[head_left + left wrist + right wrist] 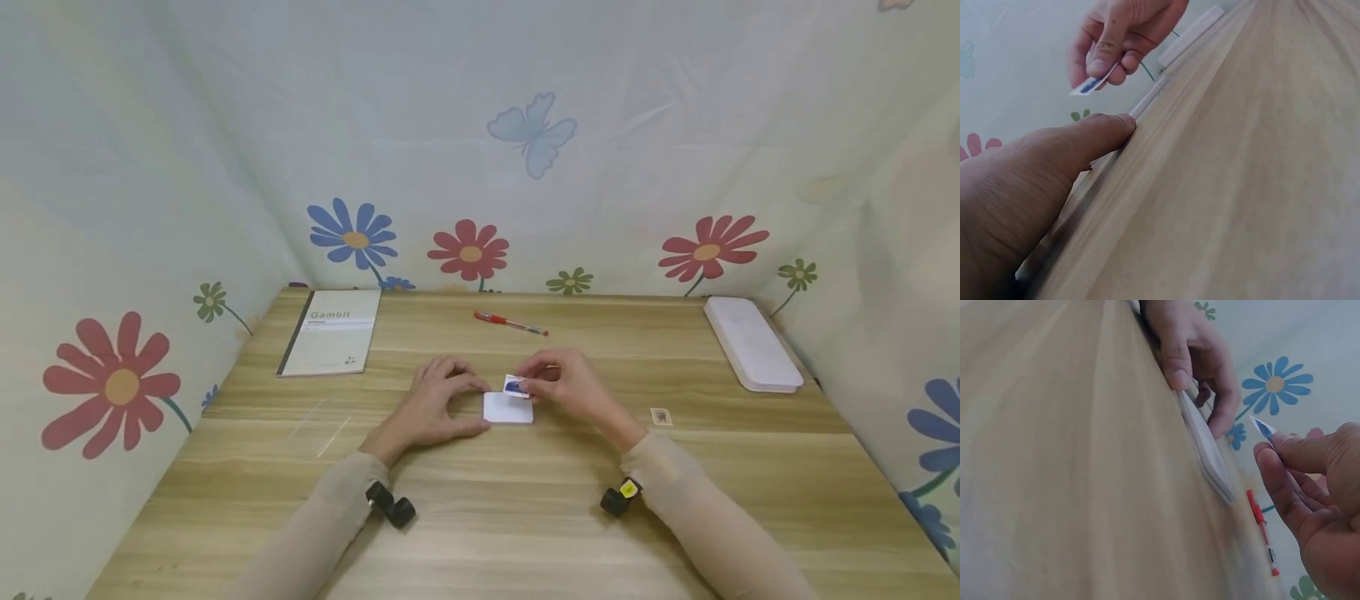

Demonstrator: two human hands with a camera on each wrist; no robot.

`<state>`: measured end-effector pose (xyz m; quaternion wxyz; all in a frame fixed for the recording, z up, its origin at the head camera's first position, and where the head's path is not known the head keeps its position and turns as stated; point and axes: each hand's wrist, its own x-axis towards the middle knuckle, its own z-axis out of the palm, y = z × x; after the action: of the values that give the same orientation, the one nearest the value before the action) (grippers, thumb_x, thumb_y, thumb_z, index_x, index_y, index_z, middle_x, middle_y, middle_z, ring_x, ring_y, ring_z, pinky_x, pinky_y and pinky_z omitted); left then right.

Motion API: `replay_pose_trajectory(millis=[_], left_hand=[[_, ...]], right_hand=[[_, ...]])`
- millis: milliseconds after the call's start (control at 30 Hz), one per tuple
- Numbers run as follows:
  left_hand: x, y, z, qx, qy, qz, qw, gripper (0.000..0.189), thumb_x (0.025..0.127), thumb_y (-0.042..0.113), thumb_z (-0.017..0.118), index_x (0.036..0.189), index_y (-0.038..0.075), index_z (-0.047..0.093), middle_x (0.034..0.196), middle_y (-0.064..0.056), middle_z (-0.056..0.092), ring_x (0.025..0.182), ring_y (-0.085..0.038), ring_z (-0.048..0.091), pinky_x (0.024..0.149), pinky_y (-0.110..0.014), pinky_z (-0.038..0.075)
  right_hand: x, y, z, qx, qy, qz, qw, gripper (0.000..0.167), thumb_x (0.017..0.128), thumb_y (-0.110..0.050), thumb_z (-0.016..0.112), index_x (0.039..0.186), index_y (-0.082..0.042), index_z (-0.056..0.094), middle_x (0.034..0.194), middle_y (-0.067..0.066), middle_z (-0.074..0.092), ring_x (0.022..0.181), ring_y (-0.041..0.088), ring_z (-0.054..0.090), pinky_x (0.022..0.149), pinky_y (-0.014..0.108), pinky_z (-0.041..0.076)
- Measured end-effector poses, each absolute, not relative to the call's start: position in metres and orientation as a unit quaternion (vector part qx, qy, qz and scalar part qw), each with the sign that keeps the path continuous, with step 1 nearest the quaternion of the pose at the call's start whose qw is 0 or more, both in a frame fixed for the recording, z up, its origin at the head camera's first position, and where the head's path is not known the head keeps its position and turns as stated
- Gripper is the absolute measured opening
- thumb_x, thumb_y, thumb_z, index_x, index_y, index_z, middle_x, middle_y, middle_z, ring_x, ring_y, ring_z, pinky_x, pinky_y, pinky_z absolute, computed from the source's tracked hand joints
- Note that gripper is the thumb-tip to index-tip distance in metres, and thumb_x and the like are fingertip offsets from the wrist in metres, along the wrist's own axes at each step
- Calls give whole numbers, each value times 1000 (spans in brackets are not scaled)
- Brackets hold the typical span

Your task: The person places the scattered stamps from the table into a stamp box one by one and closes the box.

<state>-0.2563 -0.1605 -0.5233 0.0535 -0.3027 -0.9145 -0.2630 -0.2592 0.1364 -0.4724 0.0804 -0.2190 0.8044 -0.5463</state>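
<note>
A small stamp with a blue picture (514,386) is pinched between thumb and fingertips of my right hand (566,385), held just above the far edge of a white card (507,408). That card is a rounded rectangle lying on the table, and its side looks thick and layered in the right wrist view. My left hand (442,400) holds the card's left end, thumb at the near corner and fingers at the far corner. In the left wrist view the stamp (1089,86) is tilted and raised over the left thumb.
A second small stamp (661,417) lies right of my right hand. A red pen (512,323) lies farther back, a notebook (330,333) back left, and a white case (752,344) back right. Beside my left wrist is a clear sheet (320,431).
</note>
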Motion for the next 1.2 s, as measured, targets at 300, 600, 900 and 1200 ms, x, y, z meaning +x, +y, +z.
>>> replay_pose_trajectory(millis=[300,600,900,1200], left_hand=[[-256,-163,-523,-302,-915,-262,54,51,88,69,86,129,40,75,145,3,55,142,-24,44,121,-58,30],[-255,-162,-525,-302,-914,-264,56,53,88,70,85,130,38,75,146,2,56,142,-25,44,121,-59,30],[-258,-160,-523,-304,-916,-256,53,53,89,69,85,131,39,75,146,3,55,142,-25,44,121,-57,30],[-257,-160,-522,-305,-914,-260,54,52,88,67,86,130,37,75,145,2,56,142,-25,44,122,-59,30]], right_hand=[[-257,120,-488,-248,812,-524,62,9,99,-6,84,108,-8,84,100,7,81,84,19,73,70,27,60],[-256,108,-493,-260,829,-492,55,7,99,-5,84,105,-9,83,91,0,76,78,15,69,68,26,58],[-257,105,-495,-267,852,-449,20,5,99,-10,86,102,-13,84,90,-5,75,82,14,65,73,26,53],[-255,102,-499,-280,870,-406,7,7,98,-13,87,103,-18,84,94,-7,75,83,15,60,74,29,49]])
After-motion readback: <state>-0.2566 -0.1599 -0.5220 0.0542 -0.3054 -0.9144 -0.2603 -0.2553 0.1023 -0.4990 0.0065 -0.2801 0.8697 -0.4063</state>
